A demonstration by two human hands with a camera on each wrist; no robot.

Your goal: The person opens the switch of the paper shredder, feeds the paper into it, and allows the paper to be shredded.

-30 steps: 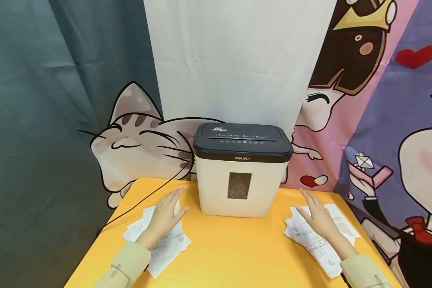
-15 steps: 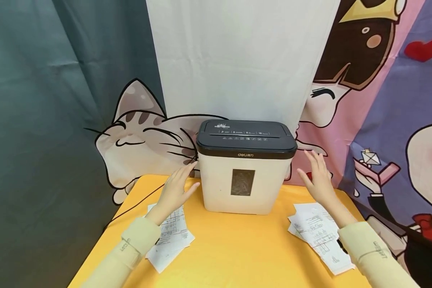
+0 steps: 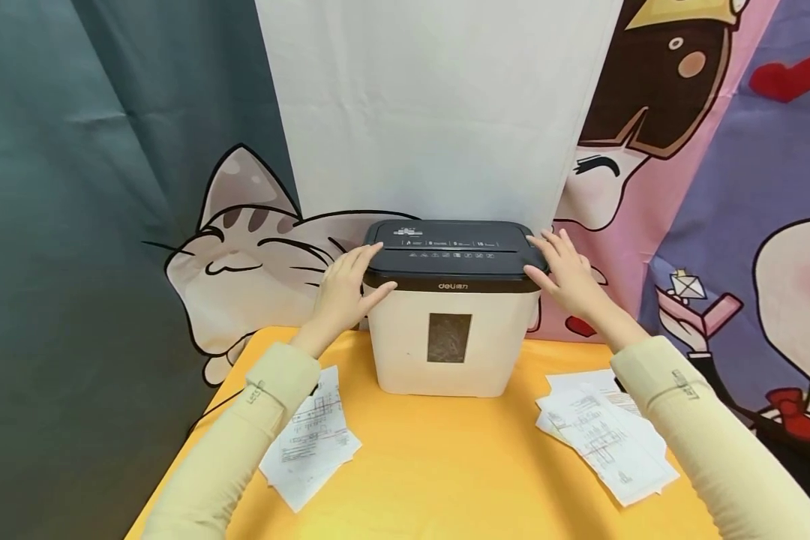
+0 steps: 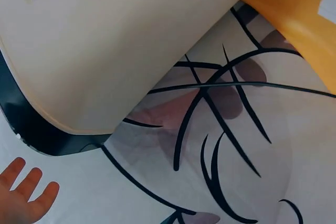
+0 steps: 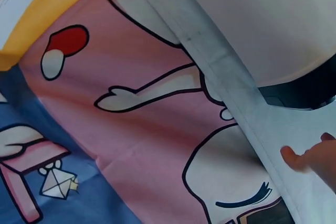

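Note:
A paper shredder with a white bin (image 3: pixel 405 337) and a dark lid (image 3: pixel 455 259) stands at the back of the yellow table. My left hand (image 3: pixel 344 292) is at the lid's left end, its fingers spread and overlapping the lid's edge in the head view. At the right end, my right hand (image 3: pixel 567 274) has its fingertips right at the lid's rim, fingers extended. In the left wrist view, the left fingers (image 4: pixel 44 200) show a small gap from the lid's corner. The right wrist view has the right hand (image 5: pixel 315 158) near the dark lid. Both hands hold nothing.
Printed papers (image 3: pixel 307 450) lie on the table (image 3: pixel 445 465) at the left, and another stack of papers (image 3: pixel 604 435) at the right, each under a forearm. A black cord (image 3: pixel 216 405) runs along the left edge. A printed cloth backdrop (image 3: pixel 432 112) hangs close behind the shredder.
Both hands have risen from above the papers and moved forward and inward to the two ends of the shredder's lid. The shredder has stayed in place.

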